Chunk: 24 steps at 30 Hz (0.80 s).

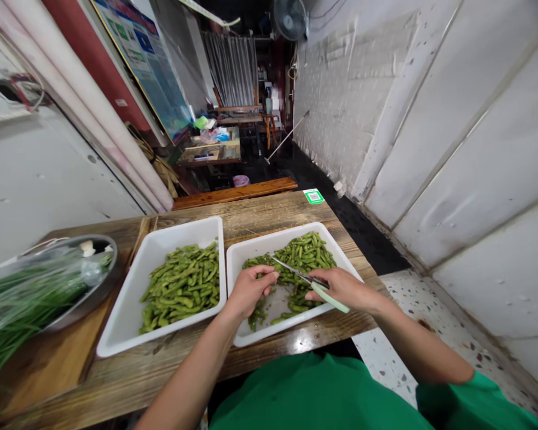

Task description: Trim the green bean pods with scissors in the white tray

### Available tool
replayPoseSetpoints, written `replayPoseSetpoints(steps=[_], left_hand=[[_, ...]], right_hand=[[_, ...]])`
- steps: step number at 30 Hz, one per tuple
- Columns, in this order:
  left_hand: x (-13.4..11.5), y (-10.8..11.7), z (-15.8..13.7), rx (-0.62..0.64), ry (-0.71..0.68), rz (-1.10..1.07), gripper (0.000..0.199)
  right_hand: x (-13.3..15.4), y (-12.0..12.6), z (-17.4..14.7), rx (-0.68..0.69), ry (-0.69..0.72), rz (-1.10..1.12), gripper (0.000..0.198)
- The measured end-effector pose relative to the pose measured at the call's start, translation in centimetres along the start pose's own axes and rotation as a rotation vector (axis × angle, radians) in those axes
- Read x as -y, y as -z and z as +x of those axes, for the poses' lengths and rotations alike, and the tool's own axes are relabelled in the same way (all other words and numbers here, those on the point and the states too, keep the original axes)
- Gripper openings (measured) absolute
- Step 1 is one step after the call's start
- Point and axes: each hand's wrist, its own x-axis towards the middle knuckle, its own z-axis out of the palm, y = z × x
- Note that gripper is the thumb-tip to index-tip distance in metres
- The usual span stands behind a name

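Over the right white tray (pixel 277 303), my right hand (pixel 347 289) grips scissors (pixel 296 273) with pale green handles. Their blades point left, toward my left hand (pixel 250 290). That hand is closed in a pinch close to the blades; whatever is between its fingertips is too small to make out. Green soybean pods (pixel 311 251) lie heaped toward the far and right sides of this tray, with a few near my left hand. Beside it, the left white tray (pixel 128 301) holds a larger pile of pods (pixel 183 286).
A metal basin (pixel 112 254) with bagged green stalks (pixel 49 292) sits on a wooden board (pixel 67 364) at the left. Both trays rest on a wooden table (pixel 260 209). Beyond are a bench (pixel 237 192), another cluttered table (pixel 210 154) and a long-handled floor tool (pixel 287 137).
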Motion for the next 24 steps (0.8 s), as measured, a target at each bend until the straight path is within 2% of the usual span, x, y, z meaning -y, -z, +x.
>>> replayPoseSetpoints(steps=[9, 15, 24], left_hand=[[-0.34, -0.20, -0.24, 0.036, -0.025, -0.016, 0.037], [0.08, -0.46, -0.35, 0.107, 0.001, -0.027, 0.036], [0.03, -0.75, -0.60, 0.136, -0.008, -0.048, 0.033]], right_hand=[[0.24, 0.56, 0.03, 0.091, 0.046, -0.004, 0.050], [0.20, 0.46, 0.14, 0.095, 0.045, 0.024, 0.043], [0.23, 0.57, 0.09, 0.090, 0.053, -0.029, 0.053]])
